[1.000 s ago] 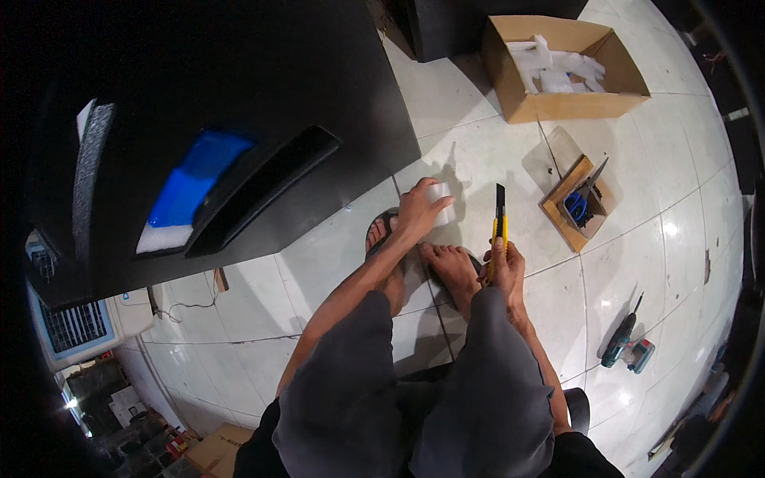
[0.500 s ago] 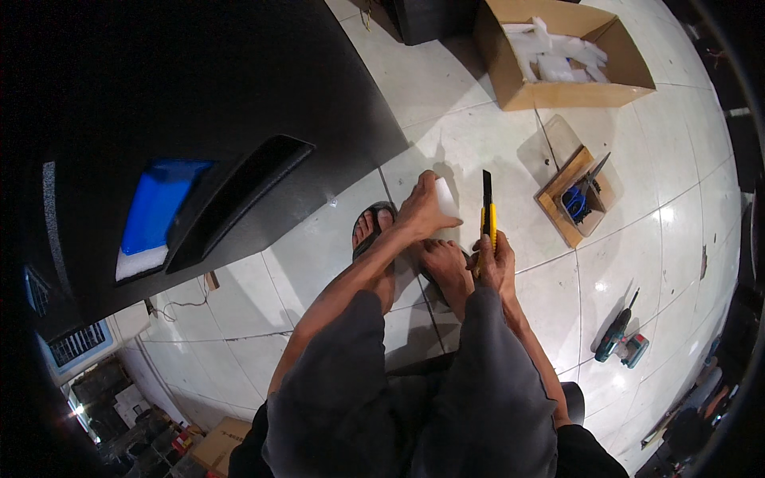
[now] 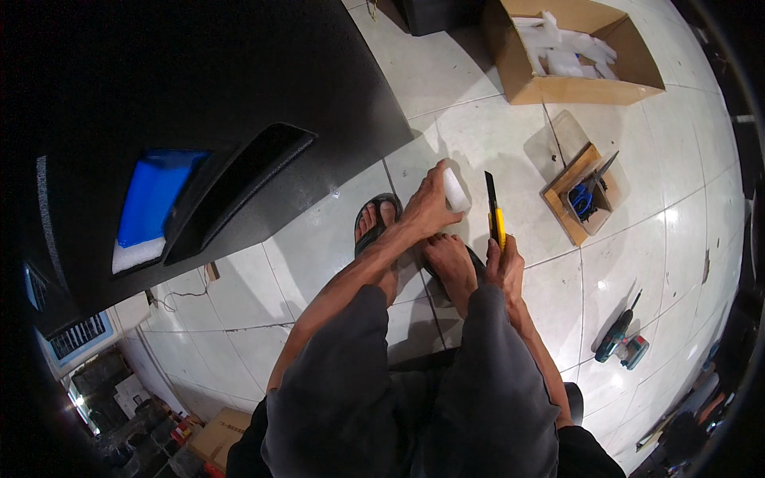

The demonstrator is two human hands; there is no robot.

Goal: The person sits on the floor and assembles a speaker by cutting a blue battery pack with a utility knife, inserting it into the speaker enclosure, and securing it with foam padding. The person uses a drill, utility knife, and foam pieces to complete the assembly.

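Observation:
A small white foam block [image 3: 455, 190] is gripped between the thumb and fingers of my left hand [image 3: 431, 203], above the floor in front of my feet. To its right, my right hand [image 3: 504, 267] is wrapped round a yellow and black utility knife [image 3: 499, 227]. The knife's dark blade is extended and points away from me, apart from the foam. Part of the handle is hidden in my palm.
At the left stands a large black cabinet [image 3: 335, 88] with a blue and white insert [image 3: 158, 203] in its opening. A cardboard box [image 3: 574, 92] of white foam pieces lies far right. Nearer are a plastic tub [image 3: 599, 215] with scissors, a wooden board [image 3: 562, 209] and a cordless drill [image 3: 617, 338].
My left hand has turned the foam block slightly, so its narrower side shows. The right hand has shifted a little to the right and downward with the knife.

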